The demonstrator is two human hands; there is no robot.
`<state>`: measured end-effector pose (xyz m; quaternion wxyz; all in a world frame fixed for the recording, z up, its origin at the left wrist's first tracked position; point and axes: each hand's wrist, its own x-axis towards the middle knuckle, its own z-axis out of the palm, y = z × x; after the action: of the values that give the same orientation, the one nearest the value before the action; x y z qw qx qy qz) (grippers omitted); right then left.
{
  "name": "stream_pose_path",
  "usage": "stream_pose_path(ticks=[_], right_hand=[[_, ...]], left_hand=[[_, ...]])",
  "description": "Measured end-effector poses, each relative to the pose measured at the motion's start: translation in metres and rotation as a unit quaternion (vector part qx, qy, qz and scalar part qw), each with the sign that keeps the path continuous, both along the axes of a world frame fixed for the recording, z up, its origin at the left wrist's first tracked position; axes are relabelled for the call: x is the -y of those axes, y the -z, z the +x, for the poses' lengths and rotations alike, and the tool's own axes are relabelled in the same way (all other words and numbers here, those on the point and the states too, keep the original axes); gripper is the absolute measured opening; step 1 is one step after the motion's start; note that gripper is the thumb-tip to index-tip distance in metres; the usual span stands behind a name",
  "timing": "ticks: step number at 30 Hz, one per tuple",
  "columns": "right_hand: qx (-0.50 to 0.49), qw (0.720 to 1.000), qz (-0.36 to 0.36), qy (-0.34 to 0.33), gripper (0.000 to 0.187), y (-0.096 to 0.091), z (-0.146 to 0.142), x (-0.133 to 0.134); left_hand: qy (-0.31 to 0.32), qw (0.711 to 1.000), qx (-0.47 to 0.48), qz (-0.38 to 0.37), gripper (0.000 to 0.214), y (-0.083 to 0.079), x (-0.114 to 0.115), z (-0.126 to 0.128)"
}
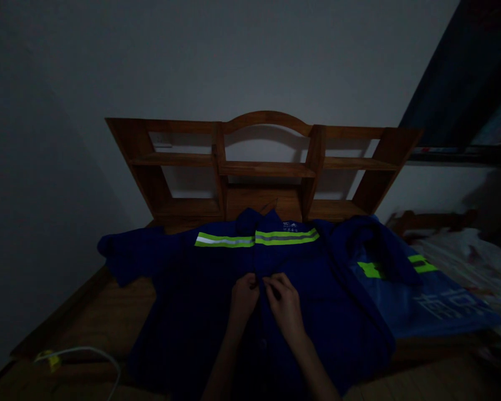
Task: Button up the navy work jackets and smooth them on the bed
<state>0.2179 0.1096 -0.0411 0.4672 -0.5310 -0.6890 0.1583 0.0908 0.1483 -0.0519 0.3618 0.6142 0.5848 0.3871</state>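
A dark blue work jacket (317, 312) lies spread out, front side up, with its collar at the far end. Yellow-green reflective strips cross its chest, and white print shows at the upper right. Along the front opening, my left hand (245, 292) is closed, pinching the jacket's edge. Close beside it, my right hand (284, 303) has thumb and forefinger pinched together at the same front edge. Any button between the fingers is too dark to make out.
A wooden desk (96, 312) carries the jacket, with a wooden shelf unit (267, 168) behind. Another blue garment (404, 306) with reflective strips and white characters lies right. A pale cable (87, 350) curves at front left. Clear plastic (467, 250) is at far right.
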Motion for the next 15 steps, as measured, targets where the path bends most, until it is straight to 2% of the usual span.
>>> stream_pose_path(ticks=[10,15], right_hand=[[0.001,1.0,0.0,0.022,0.024,0.0,0.001,-0.001],[0.011,1.0,0.0,0.013,0.023,0.001,0.001,-0.001]], left_hand=[[0.04,0.998,0.039,0.035,0.014,0.007,-0.001,-0.009],[0.034,0.995,0.089,-0.005,0.007,0.01,0.001,-0.01]])
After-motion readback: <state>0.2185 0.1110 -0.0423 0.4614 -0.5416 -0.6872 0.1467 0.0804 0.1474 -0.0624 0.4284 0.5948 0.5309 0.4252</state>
